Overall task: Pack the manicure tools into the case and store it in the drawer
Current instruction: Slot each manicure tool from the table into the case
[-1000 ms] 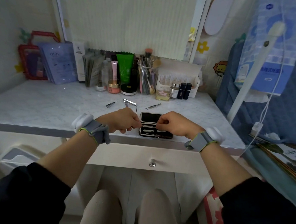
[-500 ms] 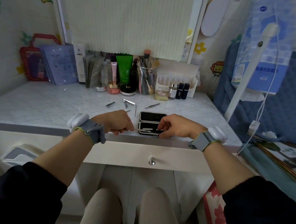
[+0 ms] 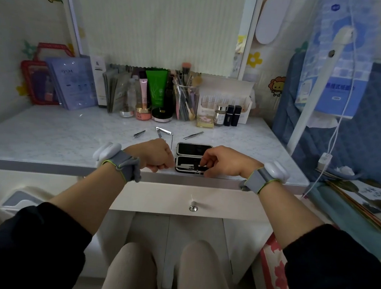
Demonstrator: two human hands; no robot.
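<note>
The marbled desk top (image 3: 45, 133) fills my view, its drawer (image 3: 225, 204) closed beneath. The black manicure case (image 3: 193, 150) lies open at the front edge between my hands; it looks light and stiff-shelled, best taken by its sides. My left hand (image 3: 154, 154) is fisted just beside it, and I cannot tell whether it holds anything. My right hand (image 3: 224, 162) pinches a slim steel tool (image 3: 189, 167) in the lower half. Behind lie the nail clipper (image 3: 162, 131) and tweezers (image 3: 193, 135), thin and probably slick.

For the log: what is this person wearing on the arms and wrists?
The left hand and right hand are ungloved. Each wrist has a grey fabric band edged lime green, carrying a rounded white plastic pod. Dark sleeves end below the elbows.
</note>
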